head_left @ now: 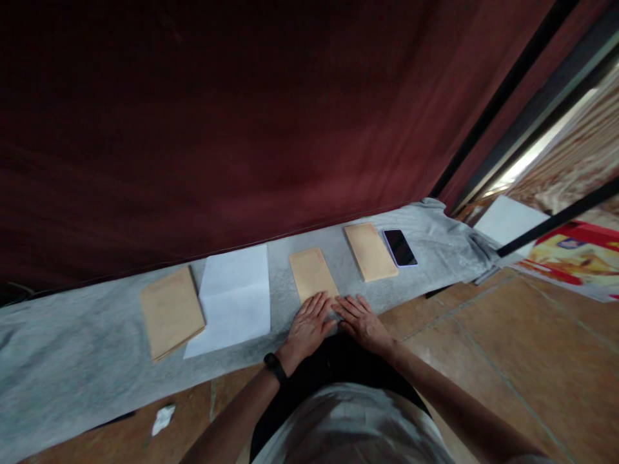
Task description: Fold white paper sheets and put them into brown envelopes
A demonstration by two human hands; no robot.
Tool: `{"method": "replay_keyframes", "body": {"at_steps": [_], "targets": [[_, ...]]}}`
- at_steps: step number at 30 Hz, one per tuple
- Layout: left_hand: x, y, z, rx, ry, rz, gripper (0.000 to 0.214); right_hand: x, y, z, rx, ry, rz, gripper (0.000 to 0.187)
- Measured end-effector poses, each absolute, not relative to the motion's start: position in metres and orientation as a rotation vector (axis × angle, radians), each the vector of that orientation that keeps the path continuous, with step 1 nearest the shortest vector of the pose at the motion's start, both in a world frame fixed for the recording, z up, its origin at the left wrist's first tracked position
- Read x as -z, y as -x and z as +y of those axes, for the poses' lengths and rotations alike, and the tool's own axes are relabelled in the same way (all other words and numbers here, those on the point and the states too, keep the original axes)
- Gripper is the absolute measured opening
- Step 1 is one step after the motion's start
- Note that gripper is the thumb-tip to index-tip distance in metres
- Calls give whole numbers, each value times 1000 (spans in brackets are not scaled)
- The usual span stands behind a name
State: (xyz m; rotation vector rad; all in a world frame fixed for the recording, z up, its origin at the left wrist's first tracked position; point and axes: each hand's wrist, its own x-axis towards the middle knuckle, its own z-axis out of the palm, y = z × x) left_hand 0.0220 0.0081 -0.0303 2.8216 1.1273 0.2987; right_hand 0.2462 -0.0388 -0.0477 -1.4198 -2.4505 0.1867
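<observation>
My left hand (309, 324) lies flat with fingers stretched out, its fingertips resting on the near end of a brown envelope (312, 272) in the middle of a grey cloth strip (77, 348). A black band sits on that wrist. My right hand (362, 320) lies flat beside it, fingers spread, touching the cloth just right of the same envelope. Neither hand grips anything.
A stack of brown envelopes (170, 310) lies at the left, a white sheet of paper (235, 296) next to it. Another brown envelope (370, 250) and a dark phone (400, 247) lie at the right. A dark red curtain hangs behind. A crumpled white scrap (163, 417) sits on the tiled floor.
</observation>
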Motion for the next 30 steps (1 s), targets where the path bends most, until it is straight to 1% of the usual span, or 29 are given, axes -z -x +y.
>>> {"method": "replay_keyframes", "body": {"at_steps": [5, 11, 18, 24, 30], "targets": [[34, -43, 40, -248, -2778, 1286, 61, 48, -244, -38, -183, 1423, -2414, 51], [46, -61, 88, -274, -2725, 1383, 62, 49, -243, -38, -178, 1438, -2377, 50], [50, -75, 123, -349, -2641, 1449, 65, 53, -242, -38, -164, 1451, -2362, 54], [48, -67, 106, -216, -2673, 1413, 63, 53, -241, -38, -182, 1456, -2364, 52], [49, -41, 44, -300, -2844, 1205, 62, 54, -240, -38, -178, 1449, -2352, 51]]}}
